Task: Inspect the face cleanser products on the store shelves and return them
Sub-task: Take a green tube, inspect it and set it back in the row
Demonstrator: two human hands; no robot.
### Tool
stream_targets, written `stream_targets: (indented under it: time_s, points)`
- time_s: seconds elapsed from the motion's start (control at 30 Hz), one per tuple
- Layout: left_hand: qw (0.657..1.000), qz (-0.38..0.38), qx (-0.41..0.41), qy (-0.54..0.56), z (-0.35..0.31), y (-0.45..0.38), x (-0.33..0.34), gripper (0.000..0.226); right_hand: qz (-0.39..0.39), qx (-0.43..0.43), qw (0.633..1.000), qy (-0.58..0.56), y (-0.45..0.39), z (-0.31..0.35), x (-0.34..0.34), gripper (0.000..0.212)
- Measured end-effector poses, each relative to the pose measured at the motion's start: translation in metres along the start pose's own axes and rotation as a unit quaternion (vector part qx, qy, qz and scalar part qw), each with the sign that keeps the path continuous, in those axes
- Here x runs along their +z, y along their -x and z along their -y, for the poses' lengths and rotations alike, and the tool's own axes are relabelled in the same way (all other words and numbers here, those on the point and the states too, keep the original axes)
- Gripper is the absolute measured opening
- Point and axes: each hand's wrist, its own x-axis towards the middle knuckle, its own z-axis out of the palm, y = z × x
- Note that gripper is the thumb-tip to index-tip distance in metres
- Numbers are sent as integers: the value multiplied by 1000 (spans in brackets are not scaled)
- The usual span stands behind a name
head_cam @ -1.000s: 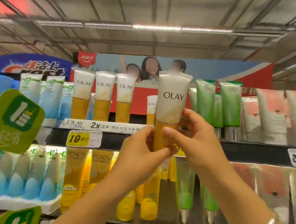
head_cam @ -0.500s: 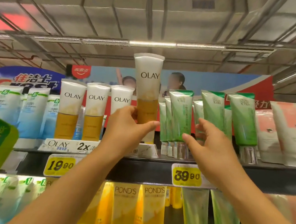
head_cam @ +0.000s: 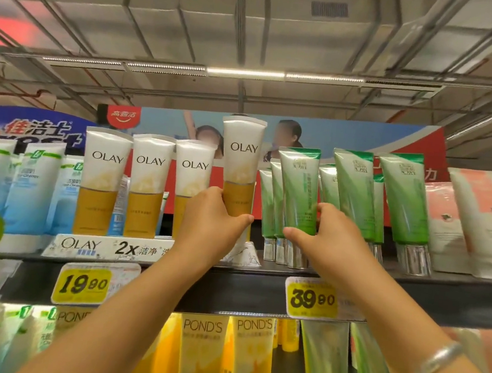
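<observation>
The left hand [head_cam: 209, 222] gripped a white-and-gold Olay tube [head_cam: 240, 167] around its gold lower half, thumb on the near side and fingers wrapped behind. The tube stood upright, cap end down, raised above the three matching tubes [head_cam: 148, 186] lined up to its left in the cardboard display tray [head_cam: 106, 248] on the upper shelf [head_cam: 258, 292]. It hung over the tray's right end, where a slot looked free; its bottom was hidden behind the hand.

The right hand [head_cam: 324, 236] reached to the green tubes [head_cam: 298, 191] just right of that gap, thumb under the front one and fingers curled behind it, apparently taking hold of it. How firm that grip was could not be told.

The step in hand seemed to be returning the Olay tube to its row. To do it well, the tube would be best lowered straight down, label facing out, until its cap seated in the tray, level with its neighbours and not leaning on the third tube. The grip should be kept low and released only once the tube stood by itself.

The green tubes stood close-packed on narrow silver caps near the shelf's front edge, so drawing one out would call for a straight lift to avoid toppling the rest.
</observation>
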Motion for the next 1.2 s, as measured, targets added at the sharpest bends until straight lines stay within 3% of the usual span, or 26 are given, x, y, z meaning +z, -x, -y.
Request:
stream_targets:
  time_s: [0.43,0.73,0.9,1.0,1.1,1.2]
  points:
    - [997,22,-32,-66,0,2,1,19,-16,7,1000,-25,-4,-4,4,41]
    - [982,50,-35,-179,-4,5,-1,46,-25,-2,999,-47,-5,-7,5,49]
    - [986,75,-33,-144,-5,7,-4,28,-64,-32,994,-80,-2,-6,7,49]
    - [995,23,-13,-93,-5,15,-10,21,-105,-70,981,-150,5,1,5,43]
    - [998,-60,18,-21,-8,30,-21,36,-108,-81,964,-231,15,12,-2,36]
    - [994,-48,7,99,-13,50,-27,29,-97,-91,949,-284,29,22,-10,33]
